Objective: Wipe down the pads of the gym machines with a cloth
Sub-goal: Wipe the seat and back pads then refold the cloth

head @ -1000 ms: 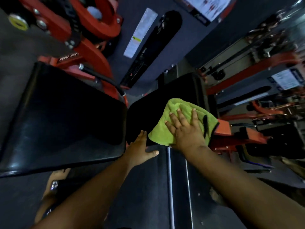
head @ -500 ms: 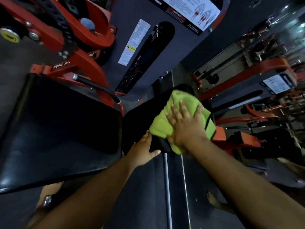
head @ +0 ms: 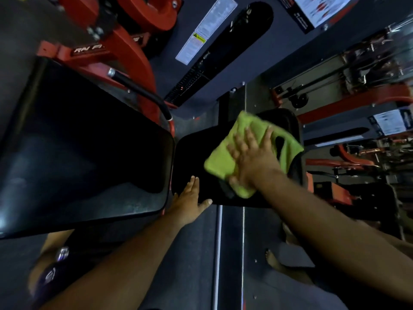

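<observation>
From my feed: right hand (head: pixel 252 162) lies flat on the green cloth (head: pixel 225 162), fingers (head: pixel 249 136) spread apart and extended, palm pressing the cloth onto the small black pad (head: pixel 196 153) at frame centre. No grip, just a flat press.

Cloth is bunched and folded; long axis runs diagonally, from its near corner by the wrist up toward the pad's far right edge. One dark gap shows in the folds right of the hand. The hand covers the cloth's middle.

Left hand (head: pixel 190 202) rests at the pad's near left corner, fingers straight and held together, thumb out to the side, holding nothing.

Large black pad (head: pixel 85 157) sits just left of the small one, narrow gap between, its left edge cut off by the frame. Red machine frame (head: pixel 125 48) behind it. Image is blurred; white label (head: pixel 205 30) unreadable. The small pad's right edge merges into shadow.
</observation>
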A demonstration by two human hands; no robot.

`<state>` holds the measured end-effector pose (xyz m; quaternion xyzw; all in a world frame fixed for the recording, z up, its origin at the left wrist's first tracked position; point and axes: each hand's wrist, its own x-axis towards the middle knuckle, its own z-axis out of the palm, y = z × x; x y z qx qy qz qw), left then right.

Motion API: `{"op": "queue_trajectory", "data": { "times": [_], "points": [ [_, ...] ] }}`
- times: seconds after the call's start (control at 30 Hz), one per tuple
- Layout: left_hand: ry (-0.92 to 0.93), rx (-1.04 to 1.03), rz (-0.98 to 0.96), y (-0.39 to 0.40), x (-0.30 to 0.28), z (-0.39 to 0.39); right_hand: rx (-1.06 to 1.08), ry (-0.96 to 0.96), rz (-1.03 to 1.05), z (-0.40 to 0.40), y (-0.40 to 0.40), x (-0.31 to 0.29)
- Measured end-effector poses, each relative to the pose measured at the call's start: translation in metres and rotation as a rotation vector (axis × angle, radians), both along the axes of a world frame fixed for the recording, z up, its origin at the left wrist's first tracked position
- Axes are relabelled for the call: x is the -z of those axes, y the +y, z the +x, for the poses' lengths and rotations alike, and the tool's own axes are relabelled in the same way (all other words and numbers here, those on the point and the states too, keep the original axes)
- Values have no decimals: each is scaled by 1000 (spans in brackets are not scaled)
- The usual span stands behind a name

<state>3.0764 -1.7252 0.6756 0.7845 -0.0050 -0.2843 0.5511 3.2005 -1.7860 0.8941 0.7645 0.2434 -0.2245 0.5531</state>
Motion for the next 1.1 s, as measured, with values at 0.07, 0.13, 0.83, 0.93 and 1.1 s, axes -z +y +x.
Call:
{"op": "queue_trajectory", "data": {
  "times": [0.07, 0.13, 0.83, 0.93, 1.1],
  "points": [
    [44, 29, 7, 4, 10, -1, -56, 135, -40, -51, -13, 7],
    [41, 57, 25, 4, 18, -3, -79, 179, -52, -70, -21, 15],
    [178, -276, -145, 1, 146, -48, -105, 282, -91, 7, 53, 252],
    [233, -286, -105, 11, 140, -59, -122, 370, -108, -31, 36, 232],
    [198, -223, -103, 22, 84, -56, -45, 342, -111, -55, 19, 162]
  ]
}}
